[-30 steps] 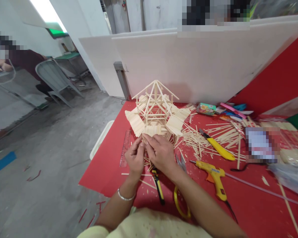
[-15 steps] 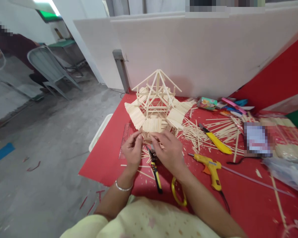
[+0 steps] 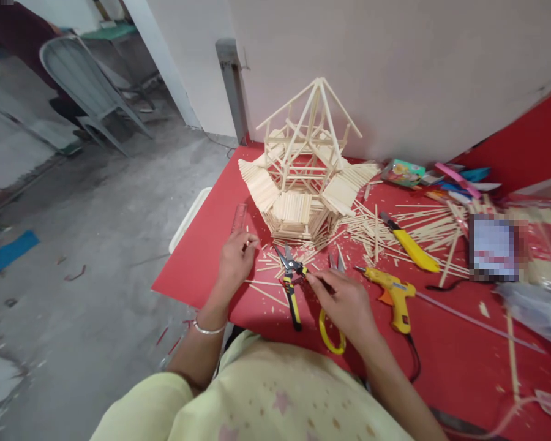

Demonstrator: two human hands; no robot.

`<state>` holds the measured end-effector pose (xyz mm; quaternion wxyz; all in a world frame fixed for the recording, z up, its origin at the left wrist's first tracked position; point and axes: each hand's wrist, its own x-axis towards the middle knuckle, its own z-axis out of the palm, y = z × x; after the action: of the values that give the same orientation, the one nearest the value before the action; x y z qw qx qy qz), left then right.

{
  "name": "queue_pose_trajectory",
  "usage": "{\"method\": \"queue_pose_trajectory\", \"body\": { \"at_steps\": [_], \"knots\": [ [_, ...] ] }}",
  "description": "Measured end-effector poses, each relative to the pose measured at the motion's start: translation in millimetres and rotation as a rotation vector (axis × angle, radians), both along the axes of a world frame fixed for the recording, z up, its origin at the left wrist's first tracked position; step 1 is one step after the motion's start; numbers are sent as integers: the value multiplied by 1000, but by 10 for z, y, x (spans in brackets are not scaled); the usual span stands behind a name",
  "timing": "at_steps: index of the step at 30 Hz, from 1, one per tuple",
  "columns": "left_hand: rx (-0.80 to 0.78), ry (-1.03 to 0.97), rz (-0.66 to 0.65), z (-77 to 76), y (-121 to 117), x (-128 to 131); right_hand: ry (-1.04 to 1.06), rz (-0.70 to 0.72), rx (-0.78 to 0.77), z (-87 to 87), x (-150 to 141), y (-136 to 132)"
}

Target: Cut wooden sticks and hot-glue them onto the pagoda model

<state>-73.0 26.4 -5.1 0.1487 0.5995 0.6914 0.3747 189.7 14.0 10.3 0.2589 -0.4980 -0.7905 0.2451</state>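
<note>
A pavilion model of pale wooden sticks [image 3: 294, 208], with a pointed open roof frame and flat slatted eaves, stands on a red board [image 3: 197, 257]. In front of it lie black-and-yellow pruning shears [image 3: 292, 300], blades apart and pointing at the model. My right hand [image 3: 346, 300] has its fingers closed on the end of one handle of the shears. My left hand [image 3: 236, 260] is left of the shears, beside a clear ruler [image 3: 239, 217], thumb and finger pinched. Whatever is in that pinch is too small to make out.
Yellow-handled scissors [image 3: 333, 334] lie by my right wrist. Further right are a yellow glue gun [image 3: 392, 297], a yellow utility knife [image 3: 413, 248] and many loose sticks [image 3: 413, 220]. Plastic packets [image 3: 539, 245] crowd the far right. A chair [image 3: 80, 79] and a person stand back left.
My hands have parted from the model's front edge. The right hand has come down onto the shears' handle; the left has drawn off to the left. The camera view has tilted down.
</note>
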Motion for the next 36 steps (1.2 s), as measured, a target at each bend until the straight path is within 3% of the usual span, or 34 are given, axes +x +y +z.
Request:
{"method": "queue_pose_trajectory", "body": {
  "at_steps": [6, 14, 20, 23, 27, 30, 33, 36],
  "knots": [
    [-215, 281, -48, -44, 62, 98, 21, 29, -37, -3, 36, -109],
    [-274, 386, -230, -46, 66, 13, -1, 105, -49, -22, -39, -61],
    [-319, 426, -284, -60, 86, 30, -18, 163, -52, -43, -136, -35],
    [-293, 262, -259, 38, 35, 58, 2, 174, -31, -45, -164, -50],
    [-217, -290, -245, 197, -101, 127, 139, 155, -64, -7, -224, -81],
    [-238, -643, -319, 250, -193, 245, 329, 117, -113, 53, -287, -76],
    [-313, -888, -378, 247, -239, 396, 478, 96, -131, 116, -329, -25],
    [-302, -1005, -370, 249, -239, 519, 539, 78, -149, 169, -330, 48]
  ]
}}
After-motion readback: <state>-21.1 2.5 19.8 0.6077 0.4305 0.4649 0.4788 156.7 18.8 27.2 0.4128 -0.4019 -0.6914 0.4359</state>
